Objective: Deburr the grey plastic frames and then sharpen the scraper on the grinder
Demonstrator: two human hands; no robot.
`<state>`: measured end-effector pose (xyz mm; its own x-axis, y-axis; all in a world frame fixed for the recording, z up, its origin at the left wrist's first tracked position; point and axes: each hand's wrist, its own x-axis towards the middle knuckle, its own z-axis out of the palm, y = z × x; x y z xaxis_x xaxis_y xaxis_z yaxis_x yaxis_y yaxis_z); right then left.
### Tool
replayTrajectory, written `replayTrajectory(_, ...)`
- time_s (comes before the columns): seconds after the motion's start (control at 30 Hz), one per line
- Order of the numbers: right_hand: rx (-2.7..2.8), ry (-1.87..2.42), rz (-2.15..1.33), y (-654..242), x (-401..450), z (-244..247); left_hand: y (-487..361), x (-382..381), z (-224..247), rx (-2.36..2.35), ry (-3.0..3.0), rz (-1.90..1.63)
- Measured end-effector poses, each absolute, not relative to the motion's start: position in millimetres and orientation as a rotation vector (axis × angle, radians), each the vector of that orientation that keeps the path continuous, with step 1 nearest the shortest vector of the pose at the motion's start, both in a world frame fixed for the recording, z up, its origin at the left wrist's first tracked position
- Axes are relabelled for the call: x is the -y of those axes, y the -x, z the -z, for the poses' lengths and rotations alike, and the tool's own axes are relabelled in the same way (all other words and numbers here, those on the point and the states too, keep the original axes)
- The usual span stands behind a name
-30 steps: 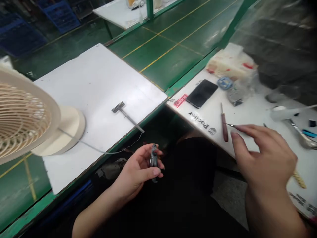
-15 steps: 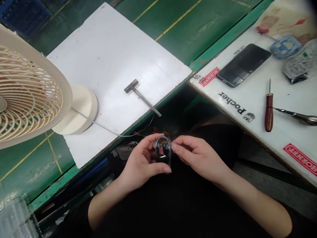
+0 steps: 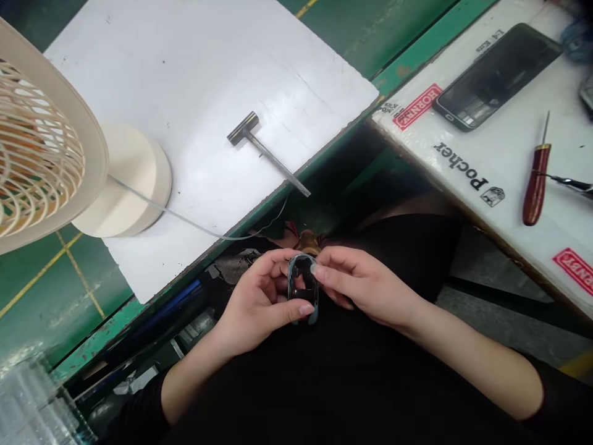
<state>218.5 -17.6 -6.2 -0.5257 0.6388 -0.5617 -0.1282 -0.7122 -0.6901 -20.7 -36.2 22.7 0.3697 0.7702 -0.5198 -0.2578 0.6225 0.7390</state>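
Observation:
Over my lap, a small glossy black curved shell [image 3: 304, 293] with an opening in it and a blue-grey rim is held in front of me. My left hand [image 3: 254, 306] grips it from the left, thumb across its lower front and fingers curled behind. At the shell's upper right rim, the thumb and forefinger of my right hand [image 3: 365, 284] pinch its edge. Some of the fingers on both hands are hidden behind the part. Its exact kind cannot be made out.
A metal T-shaped hammer [image 3: 269, 151] lies on the white board [image 3: 194, 80], near a cream fan [image 3: 125, 179] with a grey cord [image 3: 185, 225]. On the right table are a black phone [image 3: 500, 74], a wooden-handled awl [image 3: 536, 185] and a dark thin-tipped tool [image 3: 572, 183].
My head view has shifted, so the tables sit differently in the picture. The shell has tilted a little, and my right thumb now lies further over its upper rim.

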Motion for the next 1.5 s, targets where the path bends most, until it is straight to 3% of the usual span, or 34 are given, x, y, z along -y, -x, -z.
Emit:
replayTrajectory(0.4, 0.633, 1.110, -2.343, -223, 21, 8, 16, 35, -20, -0.944, -0.591, -0.688)
replayTrajectory(0.97, 0.651, 0.982, -2.132, -226, 26, 8, 1, 22, -26, -0.895, -0.345, -0.652)
replayTrajectory(1.5, 0.490, 1.031, -2.337, -238, 23, -3, -3, 28, -25, -0.964, -0.579, -0.704)
